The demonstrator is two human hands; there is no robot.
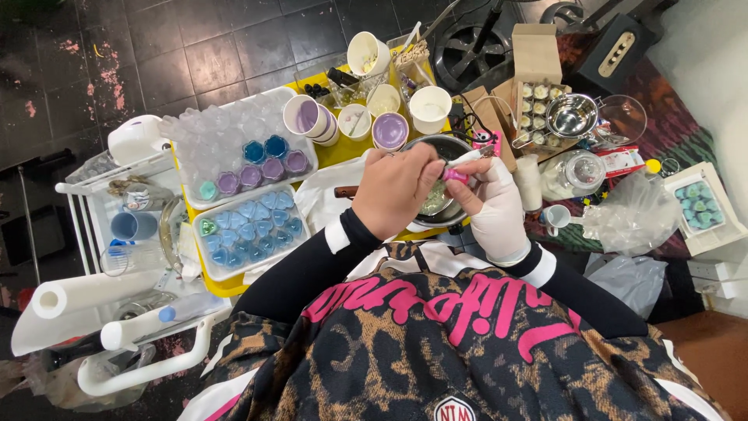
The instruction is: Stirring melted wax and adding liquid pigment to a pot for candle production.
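My gloved right hand (499, 204) pinches a pink tool (458, 176), its long axis pointing left toward my bare left hand (397, 187), fingers curled over the pot (444, 212) at the tray's (335, 152) near edge.

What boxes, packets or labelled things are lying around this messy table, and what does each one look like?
Cardboard box: far right, plain brown, flaps open.
Compartment box: just below it, brown, rows of small pale cups.
Packet: right of the glass jar, flat, red and white.
White tray: far right edge, square, holding teal pieces.
Paper roll: lower left, white, lying down.
No screens or signs show.
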